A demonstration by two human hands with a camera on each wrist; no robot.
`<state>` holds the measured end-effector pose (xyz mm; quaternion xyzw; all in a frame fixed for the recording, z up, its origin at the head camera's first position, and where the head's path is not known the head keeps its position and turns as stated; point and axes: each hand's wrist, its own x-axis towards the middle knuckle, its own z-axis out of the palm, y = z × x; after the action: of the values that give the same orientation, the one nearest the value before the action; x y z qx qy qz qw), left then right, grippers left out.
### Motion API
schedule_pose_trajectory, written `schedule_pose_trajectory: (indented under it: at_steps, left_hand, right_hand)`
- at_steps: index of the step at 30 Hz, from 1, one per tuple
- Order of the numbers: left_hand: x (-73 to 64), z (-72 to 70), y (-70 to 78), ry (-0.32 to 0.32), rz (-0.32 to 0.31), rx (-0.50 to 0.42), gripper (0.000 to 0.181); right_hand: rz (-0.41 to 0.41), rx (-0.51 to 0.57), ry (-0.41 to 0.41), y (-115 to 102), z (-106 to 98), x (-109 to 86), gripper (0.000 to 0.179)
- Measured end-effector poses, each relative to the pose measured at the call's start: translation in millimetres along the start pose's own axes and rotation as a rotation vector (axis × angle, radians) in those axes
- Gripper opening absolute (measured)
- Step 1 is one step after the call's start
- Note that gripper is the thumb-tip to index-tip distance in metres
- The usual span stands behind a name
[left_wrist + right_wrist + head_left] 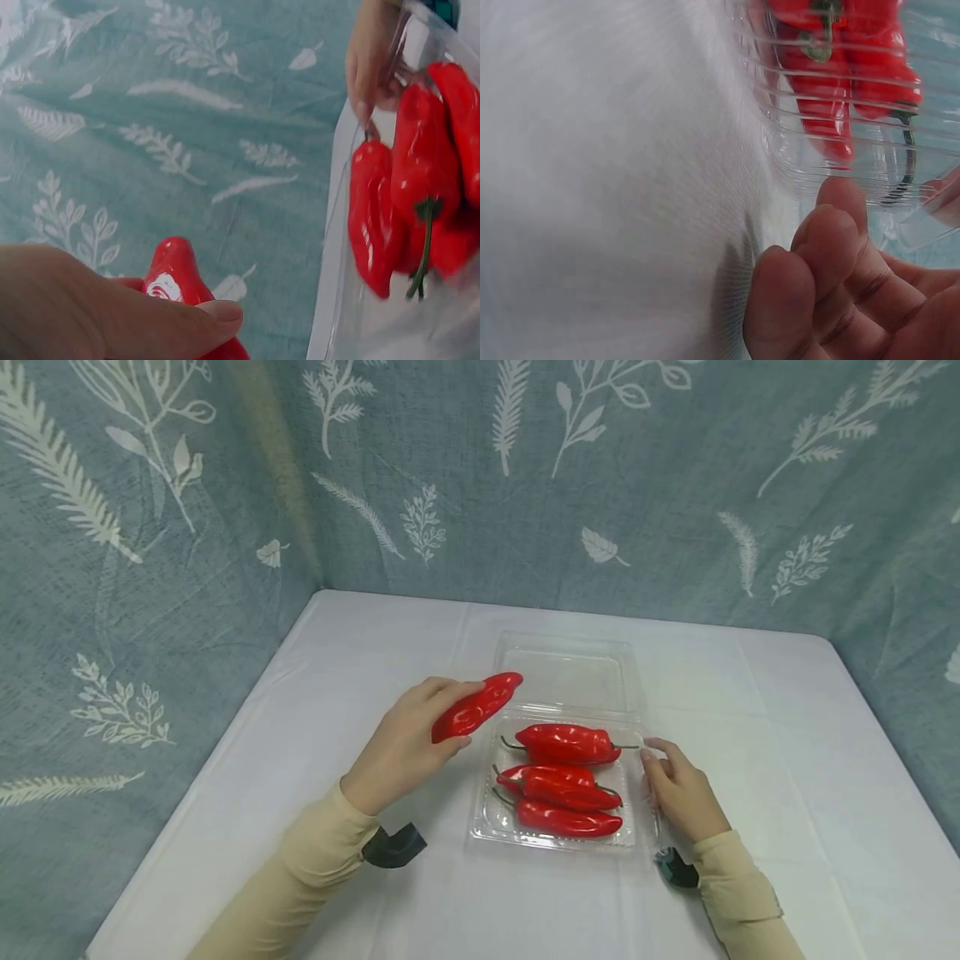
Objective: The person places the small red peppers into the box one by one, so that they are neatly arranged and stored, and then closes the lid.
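My left hand (408,743) grips a red pepper (480,706) raised to the left of a clear plastic clamshell box (486,810). In the left wrist view the thumb lies across that pepper (180,262). Several more glossy red peppers (566,743) with green stems lie sideways in the box, some overlapping. At the box's right edge, my right hand (682,793) holds the rim with thumb and fingers. The right wrist view shows its curled fingers (840,255) close against the ribbed wall of the box (885,157).
The box's clear lid (566,697) lies folded back flat behind it. A white cloth (397,635) covers the table. Blue-green curtains (465,527) with white leaf prints hang behind and at both sides. Dark wrist-worn pieces (393,846) show below both hands.
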<state>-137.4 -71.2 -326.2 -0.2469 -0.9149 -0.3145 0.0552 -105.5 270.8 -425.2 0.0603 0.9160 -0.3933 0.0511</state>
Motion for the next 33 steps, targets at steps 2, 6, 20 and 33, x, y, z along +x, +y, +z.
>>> schedule_pose_trajectory:
  at_steps: [2,6,20,33]
  left_hand:
    - [4.8,5.9,4.3,-0.021,0.027,0.006,0.061]
    - [14.3,19.0,12.8,-0.078,0.083,-0.003,0.061]
    - [42.1,77.4,31.2,-0.275,0.231,0.042,0.052]
    - [45.2,89.5,37.4,-0.334,0.263,0.117,0.050]
  right_hand:
    - [0.003,0.002,-0.005,0.3,-0.2,0.4,0.050]
    - [0.007,-0.002,-0.010,0.7,-0.7,1.0,0.051]
    - [0.008,-0.002,-0.005,2.8,-0.4,4.3,0.049]
    - [0.025,-0.020,-0.010,4.0,-3.7,4.5,0.052]
